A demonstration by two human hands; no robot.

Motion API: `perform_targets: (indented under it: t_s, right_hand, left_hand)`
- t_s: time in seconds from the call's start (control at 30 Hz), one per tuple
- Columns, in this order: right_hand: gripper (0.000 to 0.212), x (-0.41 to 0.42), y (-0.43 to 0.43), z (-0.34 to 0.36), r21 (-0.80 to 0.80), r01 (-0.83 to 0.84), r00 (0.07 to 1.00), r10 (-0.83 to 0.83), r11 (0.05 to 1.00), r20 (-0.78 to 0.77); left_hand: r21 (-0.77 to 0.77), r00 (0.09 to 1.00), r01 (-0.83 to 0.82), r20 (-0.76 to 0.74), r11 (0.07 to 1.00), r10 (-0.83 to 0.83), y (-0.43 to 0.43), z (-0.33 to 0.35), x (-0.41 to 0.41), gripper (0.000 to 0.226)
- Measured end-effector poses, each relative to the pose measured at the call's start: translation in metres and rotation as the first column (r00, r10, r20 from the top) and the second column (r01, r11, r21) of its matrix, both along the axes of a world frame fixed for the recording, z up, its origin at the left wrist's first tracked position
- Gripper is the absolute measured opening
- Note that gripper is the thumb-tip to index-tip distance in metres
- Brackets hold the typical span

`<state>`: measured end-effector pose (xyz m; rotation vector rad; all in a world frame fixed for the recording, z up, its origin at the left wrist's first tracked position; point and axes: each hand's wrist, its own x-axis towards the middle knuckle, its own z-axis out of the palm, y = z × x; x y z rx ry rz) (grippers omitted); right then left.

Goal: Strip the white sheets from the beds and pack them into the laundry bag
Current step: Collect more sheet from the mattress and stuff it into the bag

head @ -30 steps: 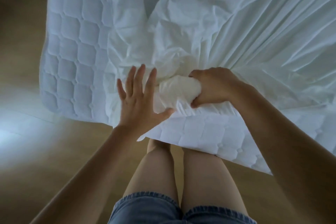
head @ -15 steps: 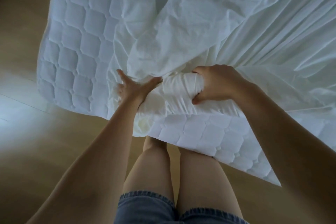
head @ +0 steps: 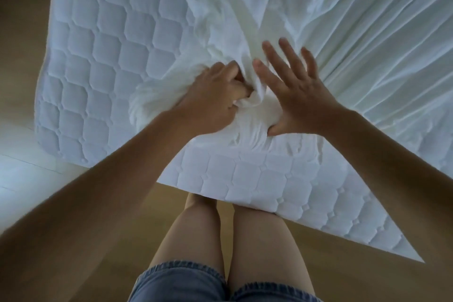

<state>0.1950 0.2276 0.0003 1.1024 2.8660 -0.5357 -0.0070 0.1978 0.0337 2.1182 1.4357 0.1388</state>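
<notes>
The white sheet (head: 245,19) lies crumpled (half peeled back) on the mattress (head: 103,56). Taut pleats fan toward 2 o'clock.

We find the white quilted padded mattress (head: 110,56) filling the upper frame, its near edge running across the middle toward the lower right. On it, the crumpled white fabric sheet (head: 367,44) covers the upper right and bunches at centre, where the left hand (head: 213,98) grips it. The right hand (head: 296,95) lies spread just right of that. The tan wooden floor (head: 22,32) lies left and below, and the blue denim shorts (head: 183,282) are at bottom centre.
</notes>
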Motion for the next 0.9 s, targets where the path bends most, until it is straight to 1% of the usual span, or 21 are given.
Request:
perform_targets:
  t_s: [0.03, 0.07, 0.1, 0.17, 0.23, 0.27, 0.3, 0.33, 0.37, 0.4, 0.43, 0.47, 0.53, 0.57, 0.63, 0.7, 0.73, 0.77, 0.8, 0.83, 0.9]
  right_hand:
    - [0.133, 0.004, -0.001, 0.000, -0.056, -0.012, 1.000, 0.014, 0.998, 0.024]
    - [0.131, 0.008, -0.002, 0.000, -0.153, 0.017, 0.999, -0.010, 0.988, 0.049]
    - [0.123, 0.011, -0.003, 0.000, -0.274, 0.087, 0.996, -0.073, 0.958, 0.060]
    - [0.097, 0.019, -0.005, -0.005, -0.487, 0.273, 0.955, -0.296, 0.830, 0.030]
    - [0.075, 0.024, -0.008, -0.009, -0.592, 0.411, 0.877, -0.478, 0.693, 0.049]
    - [0.068, 0.023, -0.008, -0.011, -0.608, 0.440, 0.855, -0.514, 0.661, 0.059]
    - [0.065, 0.021, -0.008, -0.014, -0.610, 0.444, 0.849, -0.526, 0.656, 0.053]
    - [0.065, 0.018, -0.008, -0.016, -0.606, 0.434, 0.855, -0.517, 0.667, 0.044]
    - [0.068, 0.016, -0.008, -0.019, -0.600, 0.420, 0.863, -0.505, 0.681, 0.032]
    - [0.070, 0.015, -0.007, -0.021, -0.597, 0.414, 0.865, -0.501, 0.687, 0.024]
    - [0.070, 0.016, -0.006, -0.022, -0.599, 0.420, 0.860, -0.511, 0.682, 0.020]
    - [0.071, 0.018, -0.005, -0.023, -0.601, 0.432, 0.850, -0.527, 0.672, 0.021]
    - [0.074, 0.023, -0.005, -0.025, -0.613, 0.469, 0.821, -0.570, 0.635, 0.037]
    - [0.076, 0.024, -0.005, -0.026, -0.628, 0.486, 0.803, -0.594, 0.609, 0.045]
    - [0.080, 0.025, -0.003, -0.028, -0.663, 0.508, 0.768, -0.637, 0.549, 0.061]
    - [0.082, 0.027, -0.002, -0.031, -0.691, 0.511, 0.746, -0.663, 0.511, 0.061]
    - [0.082, 0.029, 0.000, -0.032, -0.702, 0.513, 0.734, -0.677, 0.494, 0.059]
    - [0.081, 0.031, 0.000, -0.033, -0.711, 0.518, 0.718, -0.694, 0.475, 0.060]
    - [0.079, 0.033, 0.001, -0.032, -0.718, 0.525, 0.705, -0.707, 0.458, 0.065]
    - [0.076, 0.036, 0.002, -0.031, -0.722, 0.535, 0.695, -0.715, 0.439, 0.080]
    - [0.064, 0.042, 0.004, -0.029, -0.742, 0.536, 0.688, -0.718, 0.402, 0.107]
  left_hand:
    - [0.027, 0.995, 0.095, 0.007, 0.995, -0.095, 0.005, 0.003, 0.008, 0.034]
    - [0.038, 0.985, 0.172, 0.011, 0.984, -0.173, 0.011, 0.006, 0.016, 0.031]
    - [0.051, 0.974, 0.223, 0.018, 0.973, -0.224, 0.016, 0.006, 0.022, 0.028]
    - [0.071, 0.968, 0.240, 0.052, 0.968, -0.244, 0.024, 0.007, 0.033, 0.027]
    - [0.087, 0.966, 0.245, 0.067, 0.966, -0.251, 0.032, 0.005, 0.042, 0.044]
    - [0.079, 0.956, 0.290, 0.029, 0.954, -0.293, 0.033, 0.005, 0.046, 0.056]
    - [0.073, 0.929, 0.368, -0.068, 0.927, -0.363, 0.031, 0.002, 0.048, 0.072]
    - [0.045, 0.867, 0.464, -0.225, 0.885, -0.444, 0.030, -0.001, 0.048, 0.090]
    - [-0.012, 0.778, 0.531, -0.391, 0.847, -0.493, 0.028, -0.004, 0.044, 0.107]
    - [-0.034, 0.718, 0.538, -0.506, 0.842, -0.479, 0.023, -0.007, 0.038, 0.120]
    - [0.007, 0.716, 0.502, -0.564, 0.865, -0.411, 0.017, -0.010, 0.029, 0.128]
    - [0.093, 0.763, 0.435, -0.567, 0.896, -0.311, 0.012, -0.012, 0.020, 0.132]
    - [0.217, 0.860, 0.214, -0.504, 0.952, -0.079, 0.004, -0.014, 0.006, 0.132]
    - [0.225, 0.876, 0.087, -0.481, 0.970, 0.033, 0.003, -0.013, 0.001, 0.131]
    - [0.187, 0.849, -0.141, -0.483, 0.972, 0.216, 0.001, -0.009, 0.002, 0.132]
    - [0.138, 0.816, -0.334, -0.452, 0.932, 0.360, -0.001, -0.010, 0.009, 0.136]
    - [0.069, 0.824, -0.423, -0.386, 0.903, 0.415, 0.000, -0.012, 0.014, 0.139]
    - [-0.040, 0.839, -0.497, -0.277, 0.867, 0.468, 0.002, -0.016, 0.017, 0.142]
    - [-0.160, 0.843, -0.535, -0.152, 0.829, 0.515, 0.006, -0.020, 0.020, 0.143]
    - [-0.244, 0.833, -0.545, -0.051, 0.802, 0.550, 0.011, -0.022, 0.022, 0.142]
    - [-0.279, 0.848, -0.503, 0.025, 0.818, 0.529, 0.023, -0.023, 0.027, 0.134]
